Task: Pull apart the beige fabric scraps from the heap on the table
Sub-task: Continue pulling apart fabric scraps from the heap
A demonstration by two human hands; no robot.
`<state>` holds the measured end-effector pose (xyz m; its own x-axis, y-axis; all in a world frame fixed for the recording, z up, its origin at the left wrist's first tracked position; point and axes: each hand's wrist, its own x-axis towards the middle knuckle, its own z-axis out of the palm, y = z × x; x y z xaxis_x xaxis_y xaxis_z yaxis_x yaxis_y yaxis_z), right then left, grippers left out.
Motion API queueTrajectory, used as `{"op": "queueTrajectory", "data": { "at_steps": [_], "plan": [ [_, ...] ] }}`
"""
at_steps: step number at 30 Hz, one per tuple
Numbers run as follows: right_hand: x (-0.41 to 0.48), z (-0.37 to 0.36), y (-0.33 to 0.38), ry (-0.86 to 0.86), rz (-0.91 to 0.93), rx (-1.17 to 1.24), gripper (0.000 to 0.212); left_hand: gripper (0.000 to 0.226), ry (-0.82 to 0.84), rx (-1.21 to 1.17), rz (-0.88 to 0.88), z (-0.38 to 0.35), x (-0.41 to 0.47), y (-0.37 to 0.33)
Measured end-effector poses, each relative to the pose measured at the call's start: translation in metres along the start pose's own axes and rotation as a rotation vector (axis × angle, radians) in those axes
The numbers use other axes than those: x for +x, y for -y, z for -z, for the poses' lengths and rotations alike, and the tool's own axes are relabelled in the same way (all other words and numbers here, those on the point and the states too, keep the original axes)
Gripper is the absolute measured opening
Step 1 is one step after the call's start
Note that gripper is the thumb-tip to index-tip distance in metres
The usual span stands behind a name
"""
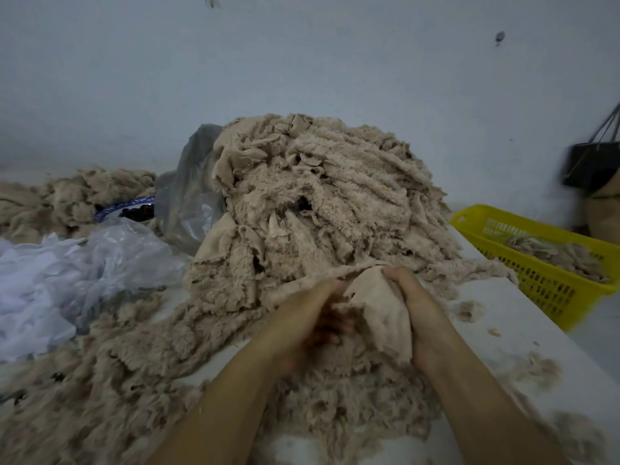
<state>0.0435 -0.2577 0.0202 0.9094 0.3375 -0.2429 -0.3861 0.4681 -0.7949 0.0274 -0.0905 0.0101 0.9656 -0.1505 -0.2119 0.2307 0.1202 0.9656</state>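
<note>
Dim, bluish light; blurred edges.

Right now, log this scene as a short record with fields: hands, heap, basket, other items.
left hand: grips the fleecy side of a beige scrap in front of the heap
right hand: grips the same scrap by its smooth backing
heap: tall mound of beige fabric scraps, mid-table
yellow basket: beside the table's right edge, some scraps inside
clear plastic bag: crumpled, left of the heap
grey bag: against the heap's left side
table: white, strewn with fluff
</note>
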Motion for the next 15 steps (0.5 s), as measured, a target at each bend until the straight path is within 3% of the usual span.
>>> {"op": "queueTrajectory", "data": {
  "at_steps": [3, 8, 11, 15],
  "plan": [
    [0.0, 0.001, -0.001, 0.112, 0.039, 0.013, 0.052, 0.057, 0.065, -0.037, 0.029, -0.006, 0.004, 0.006],
    [-0.008, -0.003, -0.008, 0.26, -0.021, -0.312, 0.004, 0.024, 0.031, -0.581, 0.005, 0.006, 0.005, -0.006],
    [-0.006, -0.001, -0.005, 0.148, -0.033, -0.303, 0.009, 0.007, -0.142, -0.829, -0.028, 0.019, 0.003, -0.014],
    [-0.002, 0.008, 0.001, -0.039, 0.024, 0.018, 0.022, 0.018, -0.338, -0.734, -0.155, 0.023, -0.003, -0.021]
  ]
}}
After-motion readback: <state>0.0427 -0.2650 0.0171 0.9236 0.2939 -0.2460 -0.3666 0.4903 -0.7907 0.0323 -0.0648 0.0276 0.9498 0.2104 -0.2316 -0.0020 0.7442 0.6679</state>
